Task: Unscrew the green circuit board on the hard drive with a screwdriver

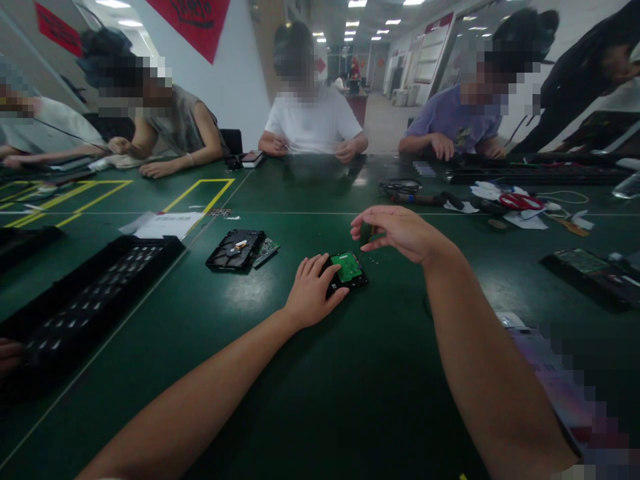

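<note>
A black hard drive (358, 281) with a green circuit board (349, 267) facing up lies flat on the table. My left hand (316, 288) grips its left side, thumb at the near edge and fingers across the board. Above the drive's right side, my right hand (396, 232) is closed around the dark handle of a screwdriver (367, 233). The screwdriver's thin shaft points down, with its tip at the board's right edge; contact with a screw is too small to tell. A few tiny screws (374, 261) lie just right of the drive.
Left of the drive are an opened black drive casing (235, 251) and a loose circuit board (267, 253). A long black tray (95, 293) extends along the left. Cables (400, 188) and scraps lie at the back right, near another circuit-board unit (590, 270). Several people sit across the table (320, 407).
</note>
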### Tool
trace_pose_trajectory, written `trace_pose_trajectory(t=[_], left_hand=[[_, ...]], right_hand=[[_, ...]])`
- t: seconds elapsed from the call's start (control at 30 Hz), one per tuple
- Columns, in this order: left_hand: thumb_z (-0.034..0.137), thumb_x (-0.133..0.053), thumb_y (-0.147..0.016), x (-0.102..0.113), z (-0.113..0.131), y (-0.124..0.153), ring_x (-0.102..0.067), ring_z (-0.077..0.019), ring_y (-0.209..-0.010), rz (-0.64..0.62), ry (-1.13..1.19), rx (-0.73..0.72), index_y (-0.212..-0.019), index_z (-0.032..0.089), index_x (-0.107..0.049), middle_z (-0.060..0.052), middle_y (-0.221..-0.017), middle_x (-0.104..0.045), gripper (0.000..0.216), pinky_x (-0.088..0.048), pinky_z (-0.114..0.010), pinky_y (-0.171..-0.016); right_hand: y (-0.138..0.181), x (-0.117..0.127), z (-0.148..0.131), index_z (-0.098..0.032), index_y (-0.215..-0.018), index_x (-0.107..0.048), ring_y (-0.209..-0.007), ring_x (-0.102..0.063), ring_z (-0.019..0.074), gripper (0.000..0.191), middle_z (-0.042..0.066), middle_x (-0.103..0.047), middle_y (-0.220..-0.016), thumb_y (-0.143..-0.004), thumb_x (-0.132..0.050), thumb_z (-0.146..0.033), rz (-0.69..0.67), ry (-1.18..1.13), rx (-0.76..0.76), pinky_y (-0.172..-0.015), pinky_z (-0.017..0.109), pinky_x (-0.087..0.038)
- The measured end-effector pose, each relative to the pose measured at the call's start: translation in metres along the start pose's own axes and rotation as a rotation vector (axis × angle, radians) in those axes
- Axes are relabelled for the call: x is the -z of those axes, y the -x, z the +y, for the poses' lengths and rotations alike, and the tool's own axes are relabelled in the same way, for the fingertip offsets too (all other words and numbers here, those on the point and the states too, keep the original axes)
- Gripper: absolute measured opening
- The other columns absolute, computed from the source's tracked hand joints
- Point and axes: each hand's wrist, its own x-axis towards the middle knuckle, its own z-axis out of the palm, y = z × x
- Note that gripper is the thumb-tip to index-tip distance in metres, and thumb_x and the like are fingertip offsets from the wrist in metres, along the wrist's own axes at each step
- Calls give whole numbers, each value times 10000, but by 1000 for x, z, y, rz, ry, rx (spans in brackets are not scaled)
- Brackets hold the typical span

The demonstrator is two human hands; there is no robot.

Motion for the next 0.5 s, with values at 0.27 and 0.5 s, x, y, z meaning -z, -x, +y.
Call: trace_pose_trajectory(t=[0.27, 0.5], left_hand=[[577, -627, -1022, -2, -1, 0, -425, -388, -1526, -1, 12, 1, -1472, 245, -610, -154, -1649, -469, 560, -316, -649, -1281], [567, -635, -1020, -2, -1, 1, -417, -392, -1530, -6, 9, 3, -1473, 232, -611, -162, -1652, -463, 564, -305, -645, -1288]], right_hand=[[-4, 1, 10, -198, -927, -675, -908, -719, 201, 215, 77, -761, -919, -901, -833, -342, -14, -39, 24, -748, 323, -674], [-1, 3, 7, -214, -900, -690, -913, -674, 193, 266, 45, -714, -940, -824, -900, -361, -34, -3, 47, -724, 334, -693]])
